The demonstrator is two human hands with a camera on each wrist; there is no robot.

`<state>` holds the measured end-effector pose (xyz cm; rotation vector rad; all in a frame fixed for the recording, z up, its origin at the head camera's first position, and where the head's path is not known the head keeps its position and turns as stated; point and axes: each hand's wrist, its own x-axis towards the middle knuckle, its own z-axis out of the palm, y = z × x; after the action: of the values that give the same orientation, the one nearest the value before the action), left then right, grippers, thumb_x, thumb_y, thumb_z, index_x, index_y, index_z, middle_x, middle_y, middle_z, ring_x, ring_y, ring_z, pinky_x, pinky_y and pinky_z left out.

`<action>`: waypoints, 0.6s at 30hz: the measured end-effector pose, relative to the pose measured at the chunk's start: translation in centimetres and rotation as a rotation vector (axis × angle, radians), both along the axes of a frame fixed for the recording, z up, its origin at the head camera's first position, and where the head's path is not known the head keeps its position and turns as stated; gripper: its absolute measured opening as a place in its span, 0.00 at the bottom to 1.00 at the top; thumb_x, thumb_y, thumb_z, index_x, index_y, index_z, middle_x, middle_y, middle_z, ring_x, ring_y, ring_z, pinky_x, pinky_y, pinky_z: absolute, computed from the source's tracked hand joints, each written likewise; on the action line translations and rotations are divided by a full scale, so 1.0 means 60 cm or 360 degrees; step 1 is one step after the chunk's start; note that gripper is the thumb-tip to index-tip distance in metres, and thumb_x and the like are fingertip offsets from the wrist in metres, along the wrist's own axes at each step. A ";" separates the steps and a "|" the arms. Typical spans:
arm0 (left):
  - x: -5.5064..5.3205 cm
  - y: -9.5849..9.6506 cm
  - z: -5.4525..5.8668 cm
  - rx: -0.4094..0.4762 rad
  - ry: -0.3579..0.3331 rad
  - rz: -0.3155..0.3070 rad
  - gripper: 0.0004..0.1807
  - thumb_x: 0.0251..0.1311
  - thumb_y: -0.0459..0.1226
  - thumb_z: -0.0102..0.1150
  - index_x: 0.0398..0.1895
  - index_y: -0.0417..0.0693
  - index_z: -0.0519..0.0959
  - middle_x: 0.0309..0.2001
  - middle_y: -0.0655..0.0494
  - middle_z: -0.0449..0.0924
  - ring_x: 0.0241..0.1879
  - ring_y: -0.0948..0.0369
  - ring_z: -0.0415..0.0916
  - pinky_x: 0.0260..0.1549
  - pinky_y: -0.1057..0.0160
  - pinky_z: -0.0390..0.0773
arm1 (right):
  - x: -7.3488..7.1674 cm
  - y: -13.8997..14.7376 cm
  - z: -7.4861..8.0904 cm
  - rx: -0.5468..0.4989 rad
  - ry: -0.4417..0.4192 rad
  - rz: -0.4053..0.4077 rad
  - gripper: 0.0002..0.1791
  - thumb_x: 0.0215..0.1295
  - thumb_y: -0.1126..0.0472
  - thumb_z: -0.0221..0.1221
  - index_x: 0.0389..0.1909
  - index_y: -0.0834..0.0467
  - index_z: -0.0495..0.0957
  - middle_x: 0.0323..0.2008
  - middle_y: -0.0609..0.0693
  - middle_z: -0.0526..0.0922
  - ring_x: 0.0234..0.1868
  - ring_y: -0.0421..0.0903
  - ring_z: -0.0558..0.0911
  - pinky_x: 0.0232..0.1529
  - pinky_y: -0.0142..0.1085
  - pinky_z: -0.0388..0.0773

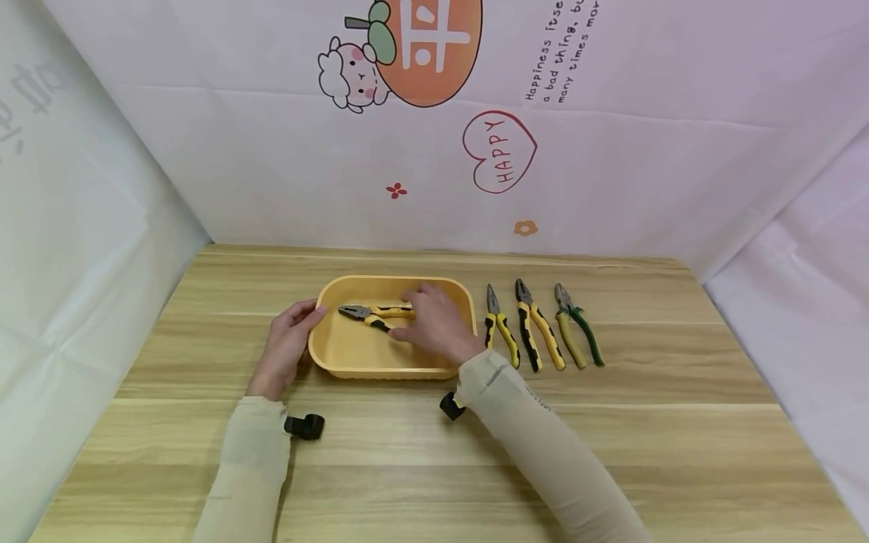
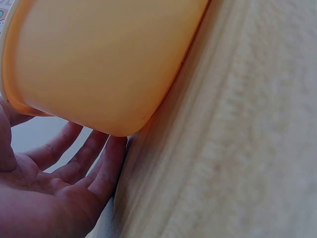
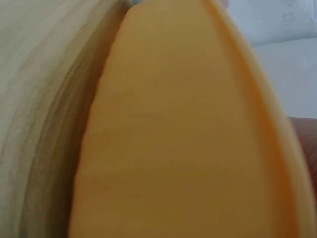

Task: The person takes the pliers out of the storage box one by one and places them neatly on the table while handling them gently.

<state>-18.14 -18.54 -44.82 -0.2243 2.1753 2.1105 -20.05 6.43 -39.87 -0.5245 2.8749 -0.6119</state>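
A yellow plastic basin (image 1: 390, 373) stands on the wooden table. In it lie combination pliers (image 1: 356, 311) with yellow-and-black handles, jaws toward the left. My left hand (image 1: 287, 343) holds the basin's left end, thumb at the rim and fingers against the outer wall; the left wrist view shows these fingers (image 2: 81, 148) under the rim. My right hand (image 1: 437, 320) reaches into the basin over the handle ends, thumb and fingers on either side. Whether they grip the handles is hidden. The right wrist view is mostly the basin's outer wall (image 3: 173, 124).
To the right of the basin lie long-nose pliers (image 1: 494, 305) with yellow-and-black handles, another yellow-and-black pair of pliers (image 1: 526, 305), and pliers with green handles (image 1: 566, 313). A white printed cloth (image 1: 305, 181) hangs behind the table's back edge.
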 end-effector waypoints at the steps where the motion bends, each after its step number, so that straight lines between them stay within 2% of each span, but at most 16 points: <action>1: 0.000 0.000 0.000 -0.0001 -0.0001 -0.0002 0.27 0.78 0.41 0.50 0.71 0.33 0.67 0.65 0.36 0.70 0.53 0.58 0.76 0.46 0.71 0.79 | 0.000 0.000 -0.003 -0.0004 0.0003 -0.0003 0.38 0.61 0.45 0.72 0.68 0.60 0.74 0.65 0.57 0.73 0.65 0.55 0.72 0.67 0.48 0.68; 9: 0.000 0.000 0.000 -0.0003 -0.0012 -0.0007 0.27 0.78 0.42 0.50 0.72 0.34 0.67 0.65 0.37 0.70 0.54 0.57 0.75 0.47 0.70 0.79 | -0.001 0.002 -0.025 -0.0002 0.0034 -0.0005 0.38 0.62 0.46 0.72 0.68 0.60 0.73 0.65 0.57 0.73 0.65 0.55 0.72 0.67 0.48 0.69; 18: 0.002 0.000 0.002 0.0004 -0.0012 -0.0008 0.27 0.78 0.42 0.50 0.71 0.33 0.66 0.65 0.36 0.70 0.52 0.58 0.76 0.45 0.71 0.80 | -0.004 0.001 -0.036 0.0002 -0.0001 -0.0001 0.40 0.61 0.44 0.72 0.70 0.58 0.71 0.66 0.56 0.72 0.65 0.55 0.71 0.67 0.50 0.68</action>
<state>-18.02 -18.54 -44.71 -0.2263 2.1666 2.1064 -20.32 6.47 -42.00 -0.5231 2.8747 -0.6101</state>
